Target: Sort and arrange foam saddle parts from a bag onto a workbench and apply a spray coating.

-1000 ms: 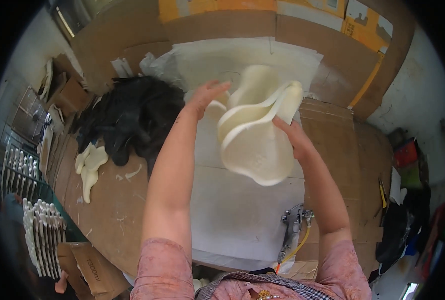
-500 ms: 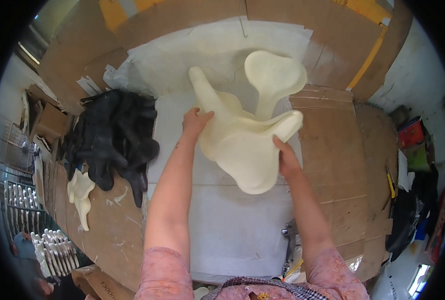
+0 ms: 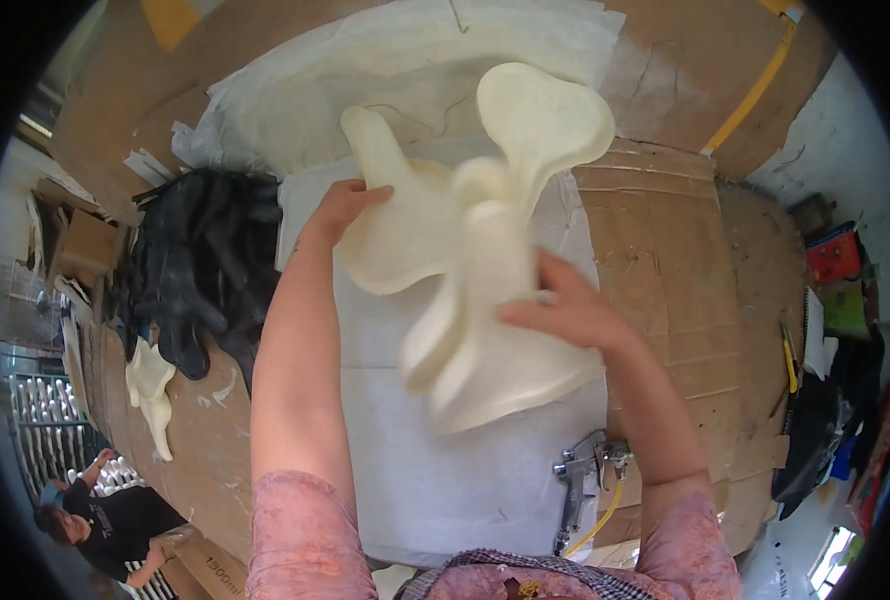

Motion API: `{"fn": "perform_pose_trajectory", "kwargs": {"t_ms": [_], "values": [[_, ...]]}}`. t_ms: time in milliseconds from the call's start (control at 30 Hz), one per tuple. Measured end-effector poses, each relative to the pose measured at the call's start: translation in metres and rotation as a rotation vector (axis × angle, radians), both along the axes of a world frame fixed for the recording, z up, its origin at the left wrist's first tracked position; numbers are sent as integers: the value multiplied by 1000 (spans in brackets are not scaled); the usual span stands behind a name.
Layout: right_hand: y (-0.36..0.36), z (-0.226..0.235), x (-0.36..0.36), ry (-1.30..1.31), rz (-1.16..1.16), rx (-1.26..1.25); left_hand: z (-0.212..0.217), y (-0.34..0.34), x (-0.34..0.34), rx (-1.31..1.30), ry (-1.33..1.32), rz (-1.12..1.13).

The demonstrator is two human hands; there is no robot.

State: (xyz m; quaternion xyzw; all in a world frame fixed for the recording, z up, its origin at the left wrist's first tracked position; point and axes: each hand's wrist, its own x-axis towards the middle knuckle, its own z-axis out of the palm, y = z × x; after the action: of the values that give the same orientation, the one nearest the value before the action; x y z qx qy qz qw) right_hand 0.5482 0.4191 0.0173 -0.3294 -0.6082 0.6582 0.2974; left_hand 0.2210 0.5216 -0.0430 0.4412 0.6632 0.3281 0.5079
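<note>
A black heap (image 3: 210, 260) lies left of the left hand (image 3: 347, 207), whose fingers, part hidden, nip a cream saddle-shaped shell (image 3: 408, 225) near its neck. Blurred nested shells (image 3: 495, 362), necks now swung to point away, are gripped between thumb and half-curled fingers of the right hand (image 3: 570, 303), so the stack seems to be parting; beyond those fingers is a far shell (image 3: 545, 115), on their near side a spray gun (image 3: 577, 475)
</note>
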Motion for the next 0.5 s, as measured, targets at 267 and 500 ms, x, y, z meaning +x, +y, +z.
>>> {"fn": "perform_pose_trajectory", "kwargs": {"t_ms": [267, 500], "values": [[65, -15, -49, -481, -202, 837, 20, -25, -14, 336, 261, 19], [129, -58, -28, -1086, 158, 1692, 17, -28, -9, 705, 577, -175]]}}
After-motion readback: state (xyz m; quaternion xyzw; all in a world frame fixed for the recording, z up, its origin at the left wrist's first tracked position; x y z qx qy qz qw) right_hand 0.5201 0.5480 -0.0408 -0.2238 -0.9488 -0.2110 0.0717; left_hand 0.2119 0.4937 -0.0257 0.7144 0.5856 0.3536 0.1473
